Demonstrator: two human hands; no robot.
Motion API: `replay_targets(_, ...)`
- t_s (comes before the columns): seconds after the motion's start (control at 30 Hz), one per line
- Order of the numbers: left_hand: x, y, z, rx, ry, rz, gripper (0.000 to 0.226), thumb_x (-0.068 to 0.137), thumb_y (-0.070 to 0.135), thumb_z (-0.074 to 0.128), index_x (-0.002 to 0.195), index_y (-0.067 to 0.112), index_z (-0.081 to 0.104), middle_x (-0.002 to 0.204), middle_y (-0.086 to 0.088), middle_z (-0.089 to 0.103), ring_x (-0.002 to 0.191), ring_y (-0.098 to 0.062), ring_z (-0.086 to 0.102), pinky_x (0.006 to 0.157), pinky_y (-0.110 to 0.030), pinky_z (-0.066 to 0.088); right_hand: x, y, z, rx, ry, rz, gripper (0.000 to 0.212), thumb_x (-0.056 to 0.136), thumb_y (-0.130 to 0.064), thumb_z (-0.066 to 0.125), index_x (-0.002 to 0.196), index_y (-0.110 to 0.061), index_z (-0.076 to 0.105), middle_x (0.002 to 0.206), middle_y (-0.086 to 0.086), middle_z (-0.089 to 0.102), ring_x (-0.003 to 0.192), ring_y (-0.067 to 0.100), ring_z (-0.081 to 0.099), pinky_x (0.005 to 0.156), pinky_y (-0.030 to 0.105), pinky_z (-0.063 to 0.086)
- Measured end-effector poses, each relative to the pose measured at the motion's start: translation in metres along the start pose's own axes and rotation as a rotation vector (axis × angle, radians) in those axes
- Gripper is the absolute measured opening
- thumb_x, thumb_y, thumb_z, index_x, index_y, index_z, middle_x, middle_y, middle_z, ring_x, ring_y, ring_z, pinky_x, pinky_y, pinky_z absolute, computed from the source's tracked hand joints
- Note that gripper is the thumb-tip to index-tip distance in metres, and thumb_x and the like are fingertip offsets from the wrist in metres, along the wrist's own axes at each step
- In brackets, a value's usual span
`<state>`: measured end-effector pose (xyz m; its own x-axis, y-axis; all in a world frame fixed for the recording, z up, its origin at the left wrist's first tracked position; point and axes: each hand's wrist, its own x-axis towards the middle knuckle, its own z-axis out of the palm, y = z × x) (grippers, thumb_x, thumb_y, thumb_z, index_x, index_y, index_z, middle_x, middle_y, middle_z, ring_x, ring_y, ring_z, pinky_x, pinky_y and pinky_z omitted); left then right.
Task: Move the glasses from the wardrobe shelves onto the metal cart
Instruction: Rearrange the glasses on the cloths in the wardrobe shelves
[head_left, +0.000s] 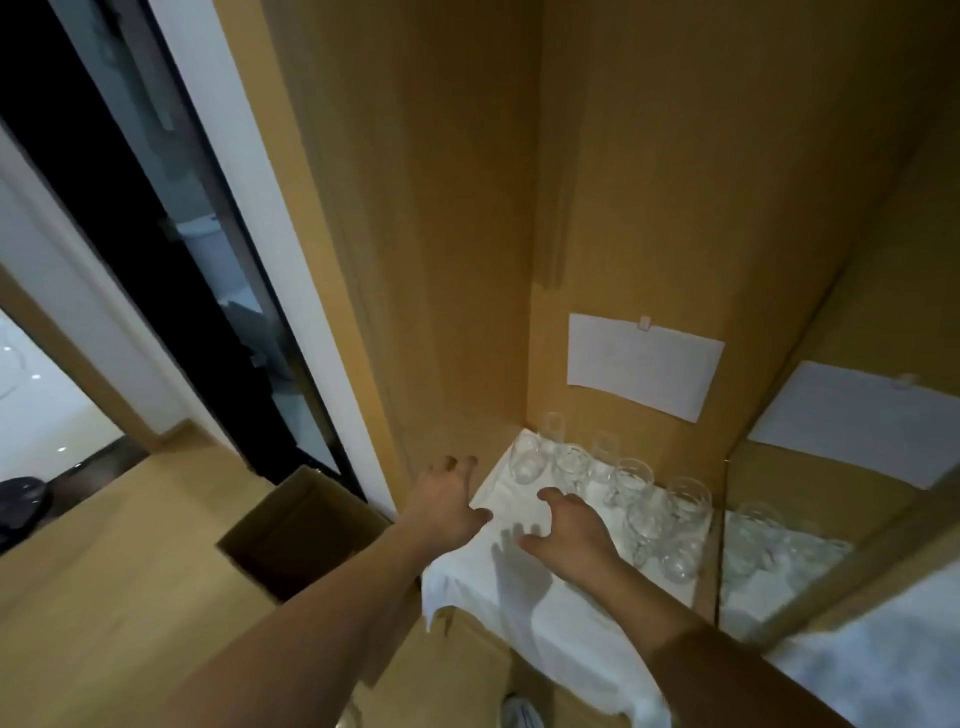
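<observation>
Several clear glasses (628, 488) stand on a white cloth (524, 587) that covers a wardrobe shelf. They run in a row from the back left corner toward the front right. My left hand (447, 499) hovers over the shelf's left front edge with fingers spread and holds nothing. My right hand (571, 530) hovers above the cloth just left of the glasses, fingers spread and empty. More glasses (753, 540) stand in the neighbouring compartment to the right. No metal cart is in view.
An open cardboard box (301, 535) sits on the wooden floor left of the wardrobe. White paper sheets (644, 364) are stuck on the wardrobe's back wall. A dark glass door (171, 234) stands to the left. The cloth hangs over the shelf's front edge.
</observation>
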<state>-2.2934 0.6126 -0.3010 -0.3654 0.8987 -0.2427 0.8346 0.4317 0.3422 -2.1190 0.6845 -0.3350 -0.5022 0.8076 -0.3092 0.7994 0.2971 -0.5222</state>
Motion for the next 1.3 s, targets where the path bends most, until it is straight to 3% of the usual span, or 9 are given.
replay_targets(0.3, 0.099, 0.005, 0.000, 0.025, -0.095, 0.014, 0.079, 0.092, 0.045, 0.067, 0.156, 0.018, 0.029, 0.154, -0.011, 0.038, 0.133, -0.033, 0.046, 0.107, -0.039, 0.042, 0.093, 0.022, 0.004, 0.121, -0.063, 0.066, 0.071, 0.081, -0.050, 0.070, 0.141, -0.020, 0.047, 0.130, 0.006, 0.060, 0.122, 0.028, 0.057, 0.094, 0.034, 0.049)
replay_targets(0.4, 0.128, 0.013, 0.007, -0.007, -0.127, 0.019, 0.080, 0.090, 0.045, 0.069, 0.155, 0.018, 0.032, 0.153, -0.011, 0.039, 0.131, -0.033, 0.048, 0.106, -0.041, 0.043, 0.114, 0.035, 0.004, 0.155, -0.075, 0.144, 0.075, 0.082, -0.050, 0.071, 0.146, -0.020, 0.044, 0.134, 0.008, 0.058, 0.126, 0.029, 0.055, 0.099, 0.035, 0.048)
replay_targets(0.6, 0.175, 0.026, 0.027, 0.001, -0.155, 0.038, 0.077, 0.088, 0.043, 0.072, 0.153, 0.018, 0.038, 0.149, -0.011, 0.045, 0.132, -0.031, 0.047, 0.106, -0.035, 0.042, 0.141, 0.059, 0.008, 0.259, -0.022, 0.252, 0.062, 0.085, -0.042, 0.072, 0.136, -0.012, 0.052, 0.126, 0.010, 0.063, 0.122, 0.029, 0.057, 0.099, 0.033, 0.046)
replay_targets(0.77, 0.201, 0.036, 0.056, -0.028, -0.253, 0.089, 0.078, 0.087, 0.042, 0.073, 0.152, 0.019, 0.039, 0.147, -0.012, 0.048, 0.134, -0.031, 0.046, 0.106, -0.032, 0.040, 0.144, 0.080, 0.015, 0.313, 0.011, 0.423, 0.064, 0.085, -0.044, 0.070, 0.141, -0.019, 0.048, 0.131, 0.009, 0.059, 0.125, 0.028, 0.056, 0.098, 0.030, 0.045)
replay_targets(0.9, 0.222, 0.047, 0.086, -0.047, -0.364, 0.129, 0.077, 0.088, 0.041, 0.073, 0.153, 0.019, 0.038, 0.148, -0.011, 0.046, 0.136, -0.031, 0.045, 0.107, -0.031, 0.039, 0.142, 0.107, 0.025, 0.341, 0.087, 0.545, 0.065, 0.083, -0.045, 0.073, 0.136, -0.015, 0.052, 0.126, 0.012, 0.064, 0.118, 0.030, 0.060, 0.097, 0.034, 0.048)
replay_targets(1.13, 0.246, 0.069, 0.153, -0.085, -0.545, 0.180, 0.074, 0.091, 0.043, 0.071, 0.153, 0.021, 0.038, 0.156, -0.010, 0.038, 0.145, -0.028, 0.035, 0.117, -0.034, 0.029, 0.130, 0.144, 0.042, 0.465, 0.254, 0.872, 0.065, 0.086, -0.042, 0.074, 0.141, -0.019, 0.048, 0.138, 0.012, 0.056, 0.128, 0.029, 0.052, 0.106, 0.035, 0.042)
replay_targets(1.3, 0.264, 0.081, 0.213, -0.245, -0.554, 0.090, 0.055, 0.089, 0.034, 0.076, 0.137, 0.017, 0.057, 0.140, -0.009, 0.057, 0.129, -0.026, 0.053, 0.110, -0.036, 0.039, 0.133, 0.191, 0.068, 0.597, 0.437, 1.075, 0.069, 0.082, -0.035, 0.081, 0.139, -0.008, 0.053, 0.133, 0.019, 0.061, 0.125, 0.034, 0.056, 0.104, 0.037, 0.042)
